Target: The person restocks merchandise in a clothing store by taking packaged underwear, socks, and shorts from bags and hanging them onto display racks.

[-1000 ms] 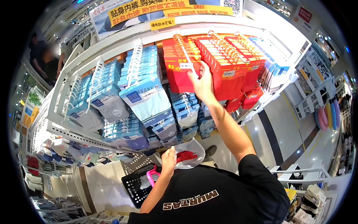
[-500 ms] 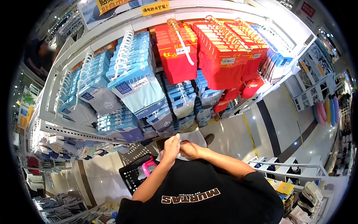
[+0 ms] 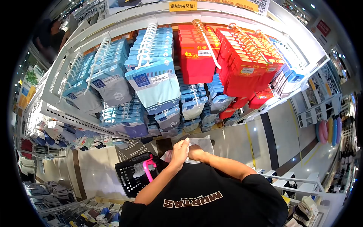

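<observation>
R hand (image 3: 196,152) has come off red packs (image 3: 197,62) vs earlier, now at white bag (image 3: 204,142), fwd-R of basket (image 3: 128,178). L hand (image 3: 180,152) clamps bag's basket-side edge; R hand, farther from basket, grip hidden, can't tell. Bag's long axis unclear.

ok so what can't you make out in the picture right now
Head view, all four:
Right hand: fingertips hidden by the left hand and white bag.
Bag's contents: hidden by both hands.
Banner: upper part cut off by the top edge.
Front label on the red packs: fine print too small.
</observation>
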Demonstrator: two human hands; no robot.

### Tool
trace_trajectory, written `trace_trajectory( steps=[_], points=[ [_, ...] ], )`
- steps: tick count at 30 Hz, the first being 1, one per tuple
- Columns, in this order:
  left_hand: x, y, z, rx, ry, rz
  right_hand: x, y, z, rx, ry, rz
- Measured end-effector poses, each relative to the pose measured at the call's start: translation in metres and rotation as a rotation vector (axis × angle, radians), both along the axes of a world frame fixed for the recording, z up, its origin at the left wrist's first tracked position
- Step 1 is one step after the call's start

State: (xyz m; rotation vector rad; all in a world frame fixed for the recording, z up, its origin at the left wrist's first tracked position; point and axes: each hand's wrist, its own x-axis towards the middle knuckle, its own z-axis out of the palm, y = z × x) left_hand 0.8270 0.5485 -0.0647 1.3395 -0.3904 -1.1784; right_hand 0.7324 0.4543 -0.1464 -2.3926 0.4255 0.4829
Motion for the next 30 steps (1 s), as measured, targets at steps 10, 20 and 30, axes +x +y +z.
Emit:
trace_trajectory(
  steps=[10, 20, 30],
  points=[
    [-0.004, -0.002, -0.012, 0.023, -0.026, -0.053, 0.002, 0.004, -0.046, 0.176, 0.007, -0.108],
    [0.034, 0.007, 0.012, 0.032, 0.028, 0.056, -0.034, -0.029, 0.074, 0.222, -0.184, -0.252],
    [0.051, 0.019, 0.016, 0.052, 0.05, 0.112, -0.056, -0.082, 0.135, 0.942, -0.802, -0.8]
  ],
)
